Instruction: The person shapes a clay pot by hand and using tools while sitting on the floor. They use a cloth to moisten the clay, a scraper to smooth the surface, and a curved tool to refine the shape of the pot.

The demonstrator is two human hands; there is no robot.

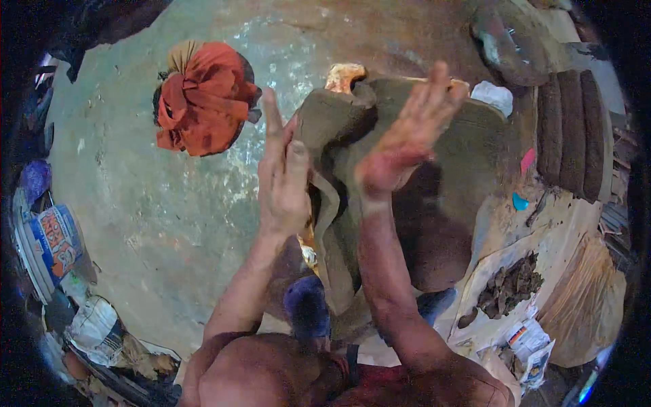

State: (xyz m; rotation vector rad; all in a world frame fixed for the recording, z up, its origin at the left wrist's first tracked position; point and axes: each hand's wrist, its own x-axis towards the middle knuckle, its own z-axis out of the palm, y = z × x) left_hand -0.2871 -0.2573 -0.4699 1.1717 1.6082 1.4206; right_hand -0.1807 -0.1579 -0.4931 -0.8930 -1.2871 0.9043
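A large grey-brown slab of wet clay (434, 224) lies in front of me, with a raised, folded part (332, 122) along its left side. My left hand (283, 180) is beside that folded part, fingers stretched out and pointing away from me. Its fingertips are close to the clay edge, but I cannot tell whether they press on it. Over the middle of the slab is my right hand (407, 139), slightly blurred, with fingers extended and nothing held. My right forearm hides some of the clay.
An orange cloth bundle (207, 98) sits at the far left on the greenish floor. Stacked dark clay slabs (569, 132) stand at the right, near a white lump (493, 97). Clay scraps (510, 285) lie nearer me. A blue-and-white tub (51, 241) stands at the left edge.
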